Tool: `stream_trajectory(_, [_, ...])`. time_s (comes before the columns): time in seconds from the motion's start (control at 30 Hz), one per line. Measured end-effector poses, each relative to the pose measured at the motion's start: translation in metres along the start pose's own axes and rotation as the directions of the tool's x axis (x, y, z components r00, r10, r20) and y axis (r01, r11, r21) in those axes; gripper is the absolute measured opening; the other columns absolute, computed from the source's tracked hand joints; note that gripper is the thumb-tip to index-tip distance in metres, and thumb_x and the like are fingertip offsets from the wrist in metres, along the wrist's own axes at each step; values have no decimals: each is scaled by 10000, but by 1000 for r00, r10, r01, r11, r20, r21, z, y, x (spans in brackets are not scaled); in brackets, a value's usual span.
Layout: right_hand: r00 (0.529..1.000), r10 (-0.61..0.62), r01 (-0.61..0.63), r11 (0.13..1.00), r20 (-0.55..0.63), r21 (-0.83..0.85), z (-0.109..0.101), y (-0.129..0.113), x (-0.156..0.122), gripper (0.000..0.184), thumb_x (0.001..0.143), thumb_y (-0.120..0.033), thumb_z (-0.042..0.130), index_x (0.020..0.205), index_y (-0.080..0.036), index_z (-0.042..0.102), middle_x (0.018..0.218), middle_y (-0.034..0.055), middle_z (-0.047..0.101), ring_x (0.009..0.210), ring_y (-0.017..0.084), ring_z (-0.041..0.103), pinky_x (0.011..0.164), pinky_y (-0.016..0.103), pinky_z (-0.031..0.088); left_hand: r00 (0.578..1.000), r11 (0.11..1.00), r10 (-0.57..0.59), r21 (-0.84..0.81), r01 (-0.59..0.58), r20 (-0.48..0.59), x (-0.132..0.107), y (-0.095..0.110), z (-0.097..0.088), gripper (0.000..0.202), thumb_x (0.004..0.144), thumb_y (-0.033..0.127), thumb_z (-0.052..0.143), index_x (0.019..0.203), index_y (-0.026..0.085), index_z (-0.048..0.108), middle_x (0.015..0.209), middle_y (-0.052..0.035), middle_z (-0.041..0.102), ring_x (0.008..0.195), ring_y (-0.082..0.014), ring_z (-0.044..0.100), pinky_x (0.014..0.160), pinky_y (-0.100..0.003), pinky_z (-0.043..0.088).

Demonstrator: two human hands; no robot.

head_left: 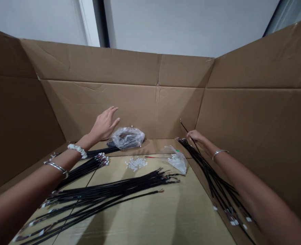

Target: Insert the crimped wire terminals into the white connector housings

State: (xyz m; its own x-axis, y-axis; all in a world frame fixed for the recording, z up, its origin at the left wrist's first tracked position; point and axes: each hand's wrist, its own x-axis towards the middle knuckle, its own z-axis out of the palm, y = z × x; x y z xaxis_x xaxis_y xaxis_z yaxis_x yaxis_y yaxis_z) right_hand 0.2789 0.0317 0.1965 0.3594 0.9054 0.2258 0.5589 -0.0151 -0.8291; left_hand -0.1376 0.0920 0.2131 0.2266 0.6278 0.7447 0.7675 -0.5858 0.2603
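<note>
Cables (109, 190) lie in long black bunches on the floor of a big cardboard box (94, 64). Their ends have small white tips. On the left, a smaller bunch (89, 166) points up toward the back wall. Above it, the left hand (104, 124) is open wide with its fingers spread, and it holds nothing. It is just above and beside a clear plastic bag (127, 137) with dark things inside. A white hair tie (77, 150) and a silver bangle (56, 167) are on the left wrist. In the middle of the floor sits a little heap of white bits (136, 164). To its right, a thin wire (155, 157) with a red end runs to a second clear bag (178, 160) that has white bits in it. On the right, the right hand (195, 136) is mostly closed, with its fingers curled around the top of a black bunch (211, 173). That bunch leans on the right wall and hangs down to the floor. A silver bangle (220, 153) is on the right wrist.
</note>
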Motion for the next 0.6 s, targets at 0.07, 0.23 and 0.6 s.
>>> stream_trajectory(0.07, [999, 45, -43, 994, 13, -103, -6, 17, 1, 322, 1030, -342, 669, 1306, -176, 657, 1327, 104, 676, 1112, 270, 705, 926, 461, 618, 999, 999, -33, 9, 33, 16, -5, -7, 11, 479, 988, 355, 692, 1433, 221, 579, 1569, -131, 519, 1429, -363, 505, 1176, -662, 399])
stream_trajectory(0.23, [999, -30, 33, 970, 13, -241, 3, 28, 7, 430, 1020, -350, 680, 1418, -209, 595, 1496, 128, 579, 1294, 326, 620, 1066, 578, 533, 993, 993, -78, -85, 85, 85, -13, 7, 46, 498, 990, 367, 686, 1451, 226, 561, 1579, -133, 503, 1416, -364, 515, 1153, -651, 431])
stream_trajectory(0.6, [511, -761, 791, 598, 400, 129, 71, -72, -59, 924, 931, -886, 296, 1687, -437, 12, 1812, -13, 43, 1652, 317, 123, 1249, 597, 344, 936, 845, 178, -534, 13, 304, -16, 134, 63, 599, 1044, 520, 540, 1580, 284, 415, 1669, -138, 395, 1433, -363, 501, 1166, -641, 422])
